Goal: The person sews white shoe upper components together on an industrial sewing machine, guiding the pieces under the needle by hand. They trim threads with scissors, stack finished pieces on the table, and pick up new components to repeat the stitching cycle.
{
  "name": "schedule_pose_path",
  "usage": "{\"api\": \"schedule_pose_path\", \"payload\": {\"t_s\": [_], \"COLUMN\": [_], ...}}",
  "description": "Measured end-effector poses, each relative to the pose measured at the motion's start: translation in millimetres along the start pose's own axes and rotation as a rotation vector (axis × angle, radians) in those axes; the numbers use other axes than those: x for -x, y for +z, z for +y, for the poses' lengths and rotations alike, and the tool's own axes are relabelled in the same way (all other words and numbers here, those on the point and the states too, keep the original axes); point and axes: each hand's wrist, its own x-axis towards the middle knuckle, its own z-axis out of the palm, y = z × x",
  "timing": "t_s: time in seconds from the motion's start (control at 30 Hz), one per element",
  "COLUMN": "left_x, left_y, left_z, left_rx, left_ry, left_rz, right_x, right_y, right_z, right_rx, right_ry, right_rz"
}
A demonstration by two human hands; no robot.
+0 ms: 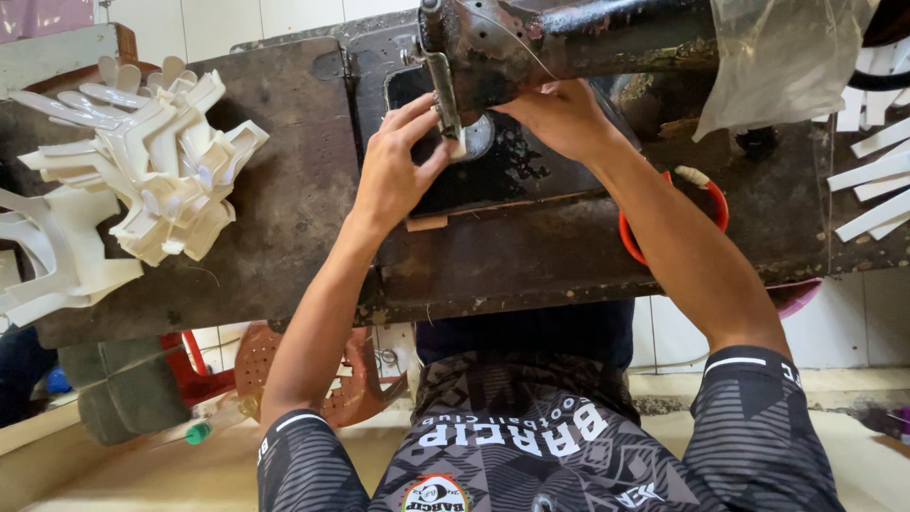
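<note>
A worn, dark sewing machine (569,38) stands on a stained dark table (303,218). Its presser bar (443,85) comes down onto the metal plate (479,137). My left hand (389,175) reaches to the foot of that bar, thumb and fingers pinching a small white piece (459,148) there. My right hand (561,116) comes in from the right under the machine's arm, fingers curled toward the needle area. Its fingertips are hidden behind the machine head. A thin thread runs down across the head.
A heap of white cut pieces (142,161) lies on the table's left. White strips (872,180) lie at the right edge. An orange-red bowl (718,204) sits under my right forearm. Clear plastic sheet (777,57) hangs off the machine. A red stool (332,370) stands below.
</note>
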Motion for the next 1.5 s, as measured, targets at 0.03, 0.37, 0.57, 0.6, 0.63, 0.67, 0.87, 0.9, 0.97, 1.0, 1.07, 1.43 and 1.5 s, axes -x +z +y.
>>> {"api": "schedule_pose_path", "payload": {"t_s": [0.03, 0.37, 0.57, 0.6, 0.63, 0.67, 0.87, 0.9, 0.97, 1.0, 1.07, 1.43, 1.5], "left_x": [-0.9, 24.2, 54.9, 55.6, 56.5, 55.5, 46.4, 45.3, 44.0, 43.0, 41.4, 23.0, 17.4], "left_y": [-0.2, -15.3, 2.8, 6.7, 9.1, 11.9, 12.2, 11.9, 11.4, 11.6, 12.3, 11.6, 7.9], "left_z": [-1.0, 15.1, 40.2, 43.8, 45.1, 47.2, 44.9, 43.6, 40.5, 38.7, 35.5, 13.2, 8.5], "left_rx": [-0.019, -0.348, -0.326, -0.276, -0.283, -0.292, -0.232, -0.211, -0.182, -0.167, -0.143, -0.062, -0.039], "left_ry": [0.036, 0.13, 0.111, 0.078, 0.073, 0.068, -0.005, -0.021, -0.04, -0.046, -0.055, -0.064, -0.031], "left_rz": [0.005, 0.079, 0.19, 0.186, 0.193, 0.202, 0.215, 0.202, 0.186, 0.177, 0.192, 0.163, 0.151], "right_x": [1.1, 5.8, 3.5, 3.8, 4.5, 5.0, 6.6, 6.1, 6.1, 5.6, 5.6, 21.6, 40.4], "right_y": [0.7, -2.0, 5.9, 6.7, 8.8, 9.4, 7.7, 6.3, 3.7, 3.5, 4.0, 13.5, 11.7], "right_z": [-1.6, 12.0, 15.1, 13.3, 11.6, 9.7, 9.0, 11.1, 16.7, 19.6, 24.3, -52.2, -80.5], "right_rx": [-0.03, 0.026, -0.218, -0.217, -0.214, -0.211, -0.121, -0.028, 0.155, 0.107, 0.012, 0.594, 0.667], "right_ry": [-0.004, -0.074, -0.216, -0.213, -0.209, -0.207, -0.311, -0.264, -0.166, -0.185, -0.222, 0.007, -0.089], "right_rz": [-0.009, -0.112, -0.142, -0.137, -0.133, -0.13, -0.136, -0.117, -0.073, -0.081, -0.094, -0.085, -0.093]}}
